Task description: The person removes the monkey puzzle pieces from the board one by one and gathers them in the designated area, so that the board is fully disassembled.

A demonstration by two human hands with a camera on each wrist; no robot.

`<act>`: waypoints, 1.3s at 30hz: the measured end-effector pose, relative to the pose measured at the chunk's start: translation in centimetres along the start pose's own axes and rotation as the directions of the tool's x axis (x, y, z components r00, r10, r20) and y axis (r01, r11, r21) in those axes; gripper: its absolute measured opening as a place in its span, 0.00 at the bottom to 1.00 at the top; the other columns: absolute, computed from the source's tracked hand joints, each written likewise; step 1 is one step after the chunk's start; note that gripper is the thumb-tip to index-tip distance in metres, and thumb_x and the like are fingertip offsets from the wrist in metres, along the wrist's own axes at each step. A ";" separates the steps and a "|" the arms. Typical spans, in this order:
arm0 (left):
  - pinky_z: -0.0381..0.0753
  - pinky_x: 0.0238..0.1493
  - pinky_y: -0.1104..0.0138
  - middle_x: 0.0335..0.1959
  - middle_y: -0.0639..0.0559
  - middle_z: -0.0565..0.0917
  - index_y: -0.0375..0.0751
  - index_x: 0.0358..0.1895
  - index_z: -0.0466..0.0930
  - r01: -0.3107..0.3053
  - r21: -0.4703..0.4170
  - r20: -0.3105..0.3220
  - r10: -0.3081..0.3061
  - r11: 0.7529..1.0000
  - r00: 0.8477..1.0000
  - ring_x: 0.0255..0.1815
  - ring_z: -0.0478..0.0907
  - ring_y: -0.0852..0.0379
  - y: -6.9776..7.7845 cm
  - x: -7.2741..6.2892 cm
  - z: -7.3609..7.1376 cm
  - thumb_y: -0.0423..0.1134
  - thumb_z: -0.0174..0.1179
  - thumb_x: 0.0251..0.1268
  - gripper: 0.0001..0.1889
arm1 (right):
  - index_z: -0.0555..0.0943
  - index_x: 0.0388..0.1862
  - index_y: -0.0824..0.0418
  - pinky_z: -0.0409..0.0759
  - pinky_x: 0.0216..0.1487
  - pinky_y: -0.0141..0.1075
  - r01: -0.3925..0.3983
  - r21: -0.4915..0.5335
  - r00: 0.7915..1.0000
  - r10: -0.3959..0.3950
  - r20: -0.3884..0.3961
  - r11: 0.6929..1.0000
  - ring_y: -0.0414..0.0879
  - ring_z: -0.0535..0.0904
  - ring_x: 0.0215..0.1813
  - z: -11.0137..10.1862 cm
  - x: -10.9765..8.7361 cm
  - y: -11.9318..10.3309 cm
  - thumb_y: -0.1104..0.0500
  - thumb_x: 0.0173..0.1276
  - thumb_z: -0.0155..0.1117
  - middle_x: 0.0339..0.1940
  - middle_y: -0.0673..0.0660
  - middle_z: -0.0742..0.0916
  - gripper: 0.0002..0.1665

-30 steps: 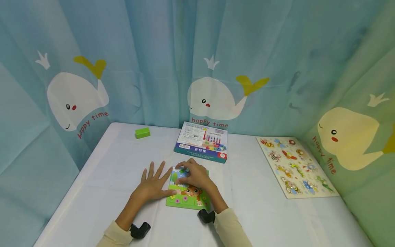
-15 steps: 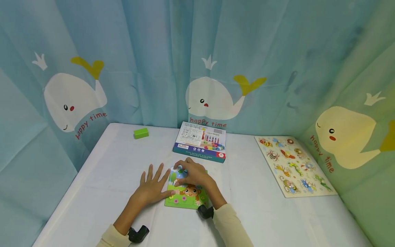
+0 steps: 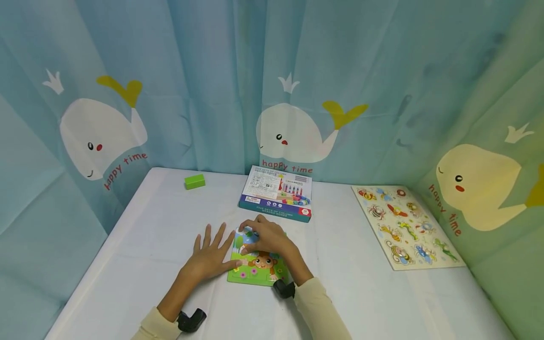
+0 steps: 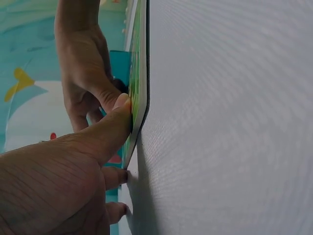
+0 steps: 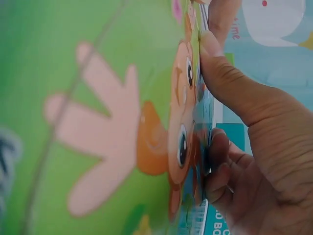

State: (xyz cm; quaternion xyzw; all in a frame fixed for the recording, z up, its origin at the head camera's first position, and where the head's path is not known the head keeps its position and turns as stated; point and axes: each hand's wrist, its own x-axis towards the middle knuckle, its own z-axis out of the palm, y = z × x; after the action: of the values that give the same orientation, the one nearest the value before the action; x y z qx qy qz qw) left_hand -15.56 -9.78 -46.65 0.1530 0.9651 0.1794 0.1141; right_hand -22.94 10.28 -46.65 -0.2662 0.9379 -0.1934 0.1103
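A green-bordered picture puzzle (image 3: 255, 277) with a monkey, flowers and sky lies flat on the white table. My left hand (image 3: 207, 260) spreads its straight fingers at the puzzle's left side. Its thumb presses the left edge, seen close in the left wrist view. My right hand (image 3: 267, 236) arches over the puzzle's upper part. Its thumb and bent fingers pinch across a puzzle piece (image 3: 248, 239) at the upper left, with the fingertips down on the surface. In the right wrist view the monkey picture (image 5: 183, 122) fills the near side, and the fingers hide most of that piece.
Behind the puzzle lies a flat toy box (image 3: 276, 193). A green block (image 3: 194, 182) sits at the back left. An insect peg board (image 3: 408, 231) lies on the right. Blue curtains (image 3: 221, 94) with whales surround the white table (image 3: 361, 302).
Both hands hold nearly the same pose at the puzzle. The whole head view has shifted slightly; the puzzle, box, block and peg board keep their places.
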 end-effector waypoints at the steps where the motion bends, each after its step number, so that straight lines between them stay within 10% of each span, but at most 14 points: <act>1: 0.41 0.70 0.30 0.80 0.36 0.46 0.43 0.77 0.55 0.000 0.004 0.003 0.000 1.000 1.000 0.77 0.36 0.25 0.0 0.0 0.1 0.63 0.57 0.65 0.44 | 0.77 0.58 0.39 0.73 0.36 0.32 0.004 -0.008 1.000 -0.003 0.002 1.000 0.43 0.71 0.36 0.0 0.0 0.0 0.38 0.50 0.76 0.43 0.52 0.77 0.35; 9: 0.49 0.69 0.31 0.79 0.35 0.50 0.40 0.75 0.58 -0.009 0.028 -0.027 0.010 1.000 1.000 0.77 0.40 0.24 0.3 -0.2 0.6 0.62 0.56 0.66 0.42 | 0.77 0.59 0.41 0.76 0.41 0.33 0.041 -0.008 0.999 -0.041 0.016 0.999 0.43 0.72 0.37 -0.2 -0.1 0.0 0.38 0.51 0.75 0.45 0.53 0.77 0.35; 14: 0.66 0.64 0.35 0.71 0.32 0.66 0.32 0.67 0.69 -0.022 0.148 -0.088 0.036 0.989 0.995 0.71 0.60 0.26 1.9 -1.6 0.2 0.56 0.64 0.61 0.39 | 0.79 0.59 0.44 0.73 0.38 0.31 0.091 0.054 0.995 -0.093 0.048 0.994 0.43 0.71 0.36 -0.8 0.3 0.6 0.45 0.59 0.72 0.40 0.53 0.77 0.28; 22: 0.81 0.54 0.55 0.56 0.42 0.79 0.41 0.54 0.83 -0.246 0.481 -0.166 0.363 0.842 0.917 0.57 0.77 0.45 4.9 -2.8 0.8 0.53 0.72 0.49 0.29 | 0.82 0.58 0.54 0.75 0.20 0.29 0.129 0.292 0.972 -0.179 0.153 0.948 0.43 0.74 0.18 -2.1 1.3 2.0 0.68 0.75 0.51 0.20 0.54 0.78 0.20; 27: 0.82 0.55 0.58 0.67 0.44 0.74 0.42 0.64 0.76 -0.385 0.432 -0.029 0.440 0.815 0.898 0.67 0.72 0.41 5.4 -3.1 1.7 0.52 0.63 0.63 0.28 | 0.82 0.57 0.56 0.78 0.18 0.32 0.170 0.335 0.957 -0.236 0.168 0.927 0.45 0.77 0.16 -1.9 1.8 2.2 0.69 0.75 0.48 0.18 0.58 0.79 0.20; 39: 0.69 0.69 0.52 0.78 0.46 0.58 0.43 0.73 0.64 -0.467 0.179 0.116 0.453 0.866 0.884 0.76 0.59 0.42 3.7 -2.3 1.2 0.50 0.58 0.70 0.32 | 0.81 0.53 0.46 0.74 0.32 0.31 0.129 0.144 0.981 -0.148 0.128 0.981 0.41 0.74 0.27 -1.7 2.3 1.5 0.62 0.78 0.47 0.36 0.52 0.78 0.17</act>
State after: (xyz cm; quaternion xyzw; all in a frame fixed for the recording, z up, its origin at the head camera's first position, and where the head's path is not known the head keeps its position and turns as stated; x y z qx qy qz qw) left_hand -12.18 -6.89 -45.96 0.3954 0.9093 0.0972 0.0860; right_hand -26.06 10.78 -46.02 -0.3355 0.8919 -0.2449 0.1788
